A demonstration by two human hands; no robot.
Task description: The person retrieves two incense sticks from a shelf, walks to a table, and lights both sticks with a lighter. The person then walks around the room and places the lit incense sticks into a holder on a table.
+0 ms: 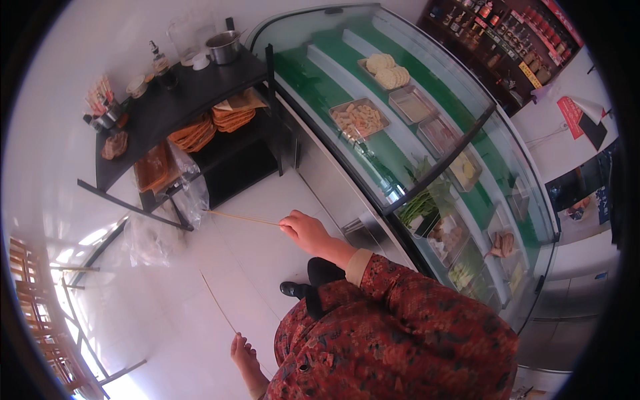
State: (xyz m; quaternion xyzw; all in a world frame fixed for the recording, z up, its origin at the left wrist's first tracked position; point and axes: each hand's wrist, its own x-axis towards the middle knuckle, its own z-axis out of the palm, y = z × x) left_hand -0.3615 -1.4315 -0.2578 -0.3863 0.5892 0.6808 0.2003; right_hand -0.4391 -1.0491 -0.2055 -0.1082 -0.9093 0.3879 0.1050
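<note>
A thin wooden stick (245,217) is pinched between the thumb and fingers of my right hand (306,234), its far end pointing towards the black shelf unit. Lower in the picture, my left hand (243,351) grips another thin wooden stick (218,301), which slants up and away over the pale tiled floor. The two hands are well apart, and the sticks do not touch. Whether either hand holds more than one stick, I cannot tell. My red patterned sleeve with a beige cuff reaches in front of the glass display case (340,170).
A black shelf unit (200,92) holds a metal pot (224,47), bottles, cups and woven baskets (192,134). Plastic bags (187,185) hang at its near end. Trays of food, one with cut pieces (359,119), stand in the case. Wooden chairs (37,310) are at the far left.
</note>
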